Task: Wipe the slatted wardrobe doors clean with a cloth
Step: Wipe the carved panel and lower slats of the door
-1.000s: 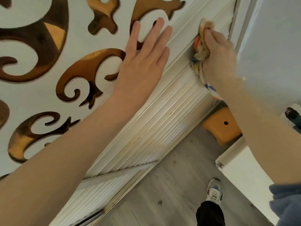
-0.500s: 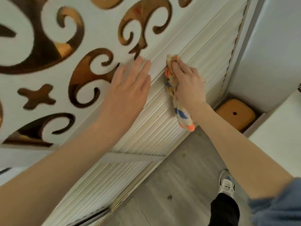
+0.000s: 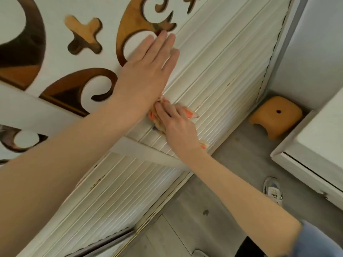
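Note:
The white slatted wardrobe door [image 3: 219, 75] runs diagonally through the view, with yellowish stains on some slats. My right hand [image 3: 176, 125] presses a crumpled cloth [image 3: 191, 113] with orange, cream and blue patches flat against the slats, just above a cross rail [image 3: 148, 153]. Most of the cloth is hidden under the hand. My left hand [image 3: 148, 69] lies flat with its fingers together on the door's frame, beside a white panel [image 3: 55, 39] with brown scroll cut-outs, directly above the right hand.
An orange stool [image 3: 274, 115] stands on the grey floor [image 3: 222, 182] in the corner by the door. A white cabinet [image 3: 315, 149] sits at the right. My white shoe [image 3: 272, 190] is on the floor below it. The lower slatted section [image 3: 111, 197] continues down to the left.
My right hand has slid the cloth down the slats, from near the top right of the door to just above the cross rail. The view has tilted downward; my left hand stays flat on the frame.

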